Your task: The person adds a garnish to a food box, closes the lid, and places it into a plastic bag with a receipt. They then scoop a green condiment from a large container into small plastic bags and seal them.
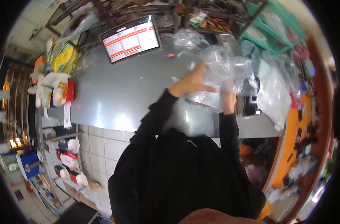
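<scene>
Head view, surface: a grey metal surface (102,89), its near edge in front of the person, white floor tiles (114,149) below that edge toward the left.
Clear plastic bag: a crumpled, motion-blurred clear plastic bag (224,65) is between and above the two hands, over the right half of the surface, toward the far edge.
Left hand: the left hand (192,81) is at the bag's left side, thumb and fingers spread apart; blur leaves it unclear whether its grip pinches the film.
Right hand: the right hand (228,99) points up under the bag's lower part, nearer the near edge; film and blur cover the fingers, so I cannot tell how its grip stands.
Printed paper: a white printed paper (206,99) lies below and between the hands.
Black device: a black device (246,106) is just beside the right hand, near the right end of the near edge.
White bag: a white bag (273,97) lies along the right edge.
Tablet: a lit tablet (132,39) is propped at the far edge, left of centre.
Red box: a red box (70,91) is by the left edge.
</scene>
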`<state>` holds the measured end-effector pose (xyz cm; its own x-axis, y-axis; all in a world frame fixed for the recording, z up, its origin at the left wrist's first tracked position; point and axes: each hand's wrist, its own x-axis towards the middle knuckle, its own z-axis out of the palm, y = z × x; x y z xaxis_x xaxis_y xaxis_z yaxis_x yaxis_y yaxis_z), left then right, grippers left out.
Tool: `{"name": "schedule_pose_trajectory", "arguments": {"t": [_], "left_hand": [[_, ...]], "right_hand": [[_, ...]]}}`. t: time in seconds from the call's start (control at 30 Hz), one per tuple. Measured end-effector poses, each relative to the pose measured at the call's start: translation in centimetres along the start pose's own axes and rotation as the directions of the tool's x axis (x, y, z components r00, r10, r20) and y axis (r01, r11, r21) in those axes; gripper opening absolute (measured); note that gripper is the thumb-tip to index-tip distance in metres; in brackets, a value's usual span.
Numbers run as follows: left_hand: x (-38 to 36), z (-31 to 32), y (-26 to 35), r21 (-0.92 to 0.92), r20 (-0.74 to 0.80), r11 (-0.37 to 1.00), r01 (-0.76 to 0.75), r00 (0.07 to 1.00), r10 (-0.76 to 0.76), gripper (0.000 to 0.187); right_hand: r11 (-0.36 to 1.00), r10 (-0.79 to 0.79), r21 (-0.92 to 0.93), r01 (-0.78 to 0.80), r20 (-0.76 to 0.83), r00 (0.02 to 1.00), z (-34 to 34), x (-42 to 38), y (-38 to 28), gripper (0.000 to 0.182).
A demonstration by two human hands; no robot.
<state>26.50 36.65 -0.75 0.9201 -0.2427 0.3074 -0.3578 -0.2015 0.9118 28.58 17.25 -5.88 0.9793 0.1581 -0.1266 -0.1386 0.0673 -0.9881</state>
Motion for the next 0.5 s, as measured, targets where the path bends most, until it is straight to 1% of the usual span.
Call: {"name": "schedule_pose_trajectory", "arguments": {"t": [0.07, 0.1, 0.13, 0.17, 0.2, 0.23, 0.27, 0.3, 0.33, 0.37, 0.4, 0.43, 0.47, 0.5], "left_hand": [[-0.3, 0.9, -1.0, 0.09, 0.059, 0.995, -0.048, 0.997, 0.043, 0.064], [-0.7, 1.6, -1.7, 0.131, 0.081, 0.989, -0.073, 0.995, 0.063, 0.064], [-0.8, 2.5, -2.4, 0.102, 0.108, 0.993, -0.05, 0.993, 0.039, 0.063], [-0.6, 3.4, -3.1, 0.078, 0.134, 0.997, -0.029, 0.991, 0.018, 0.062], [-0.5, 4.1, -3.7, 0.058, 0.16, 0.998, -0.01, 0.987, 0.0, 0.062], [-1.1, 4.6, -4.0, 0.052, -0.03, 0.996, -0.067, 0.997, 0.069, 0.05], [-1.0, 4.5, -4.4, 0.094, 0.03, 0.992, 0.081, 0.996, -0.084, 0.046], [-0.6, 3.9, -5.0, 0.145, 0.082, 0.964, 0.225, 0.968, -0.238, 0.042], [-0.6, 3.5, -5.5, 0.211, 0.127, 0.91, 0.356, 0.913, -0.387, 0.039], [-0.7, 3.1, -5.8, 0.16, 0.014, 0.969, 0.19, 0.981, -0.195, 0.033], [-0.6, 2.7, -6.4, 0.128, -0.115, 0.992, 0.006, 0.993, 0.009, 0.028], [-0.5, 2.7, -6.7, 0.115, -0.256, 0.978, -0.176, 0.946, 0.2, 0.023], [-0.4, 2.8, -5.9, 0.041, -0.306, 0.992, -0.123, 0.943, 0.13, 0.019], [-0.3, 2.6, -4.2, -0.03, -0.352, 0.997, -0.068, 0.935, 0.053, 0.016]], "right_hand": [[0.97, 0.083, 0.229, -0.079, -0.007, 0.997, 0.6, 0.1, 0.4, 0.042], [0.96, 0.036, 0.277, -0.046, 0.041, 0.998, 1.0, -0.2, 1.3, 0.039], [0.946, -0.015, 0.325, -0.015, 0.089, 0.996, 1.6, -0.5, 1.3, 0.036], [0.939, -0.337, -0.023, 0.343, 0.128, 0.933, 1.8, -0.1, 0.6, 0.033], [0.689, -0.577, -0.341, 0.639, 0.276, 0.769, 2.2, 0.4, -1.5, 0.031], [0.264, -0.665, -0.546, 0.795, 0.494, 0.56, 2.4, 0.8, -3.4, 0.029], [0.358, -0.586, -0.558, 0.749, 0.49, 0.645, 2.4, 1.3, -4.3, 0.028], [0.448, -0.495, -0.568, 0.69, 0.485, 0.721, 2.2, 1.7, -5.1, 0.028], [0.534, -0.4, -0.574, 0.62, 0.474, 0.784, 2.6, 1.2, -6.6, 0.028], [0.724, -0.369, -0.443, 0.529, 0.399, 0.839, 2.8, 0.8, -8.9, 0.037], [0.795, -0.409, -0.319, 0.516, 0.346, 0.844, 2.3, 1.0, -6.7, 0.039], [0.849, -0.431, -0.185, 0.496, 0.302, 0.85, 1.6, 1.1, -3.4, 0.041], [0.878, -0.451, -0.044, 0.477, 0.257, 0.855, 0.8, 1.1, -0.2, 0.044], [0.894, -0.438, 0.015, 0.447, 0.235, 0.868, 0.5, 0.9, 1.9, 0.044]]}}
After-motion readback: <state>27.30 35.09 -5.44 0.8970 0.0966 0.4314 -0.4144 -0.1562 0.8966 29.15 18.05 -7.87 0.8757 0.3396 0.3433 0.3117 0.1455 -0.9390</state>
